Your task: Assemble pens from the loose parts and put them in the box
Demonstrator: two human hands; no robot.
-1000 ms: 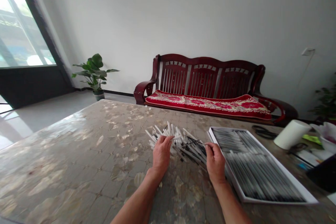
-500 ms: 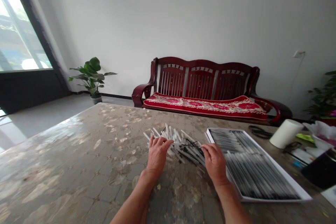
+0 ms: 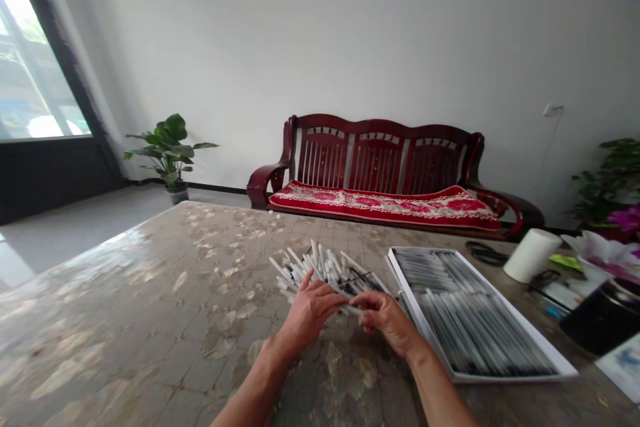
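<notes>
A slim whitish pen [image 3: 351, 309] lies level between my two hands, just in front of a loose pile. My left hand [image 3: 311, 310] is closed about its left end. On the other end my right hand [image 3: 384, 320] pinches with thumb and fingers. Behind them, a jumble of white pen barrels [image 3: 316, 255] and thin dark pieces is spread on the table. To the right of my right hand is a shallow white box [image 3: 515, 310] holding rows of translucent pens [image 3: 480, 327] with dark insides. My fingers hide part of the held pen.
The patterned tabletop [image 3: 150, 320] reaches far left. Right of the box are a black cable coil [image 3: 485, 253], a white roll [image 3: 533, 255] and a black cylindrical container [image 3: 603, 317]. A red wooden bench [image 3: 380, 153] stands beyond the table.
My hands have drawn closer together and a little nearer to me. The thin piece stretched between them has given way to a whitish pen held by both. The view has tilted slightly up.
</notes>
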